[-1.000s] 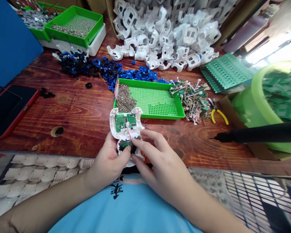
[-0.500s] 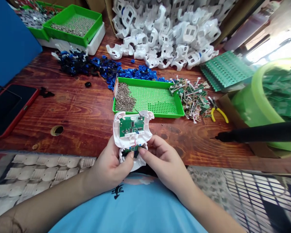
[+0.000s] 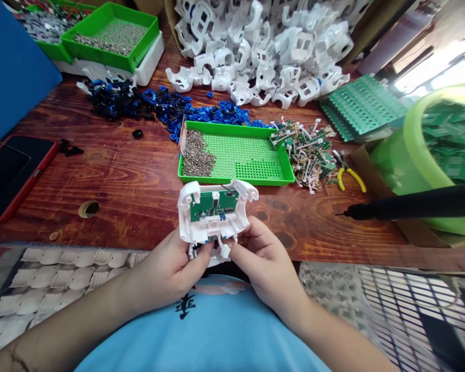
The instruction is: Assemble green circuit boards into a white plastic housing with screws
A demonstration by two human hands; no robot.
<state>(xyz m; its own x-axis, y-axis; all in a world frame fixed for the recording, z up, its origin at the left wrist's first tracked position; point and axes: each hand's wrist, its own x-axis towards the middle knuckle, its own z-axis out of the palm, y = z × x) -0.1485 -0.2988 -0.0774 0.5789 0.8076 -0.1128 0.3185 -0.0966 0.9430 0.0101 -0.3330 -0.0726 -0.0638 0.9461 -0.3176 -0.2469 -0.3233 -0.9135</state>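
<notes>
Both of my hands hold a white plastic housing [image 3: 186, 219] above the near edge of the wooden table [image 3: 120, 170]. A green circuit board [image 3: 214, 204] sits inside the housing, and red and white wires hang at its lower end. My left hand [image 3: 170, 271] grips the housing's lower left. From the right, my right hand [image 3: 261, 258] pinches a small white connector [image 3: 225, 251] at the bottom of the housing.
Just beyond the housing lies a green tray [image 3: 248, 157] with a heap of screws [image 3: 196, 155]. White housings [image 3: 263, 46] are piled at the back, blue parts [image 3: 158, 106] in front. Small boards [image 3: 310, 152], yellow pliers [image 3: 349, 175], a black screwdriver [image 3: 406, 206], a phone [image 3: 11, 170].
I have lifted and tilted the housing a little to the right. My right hand has drawn back from on top of it to its lower right, fingers now on the connector.
</notes>
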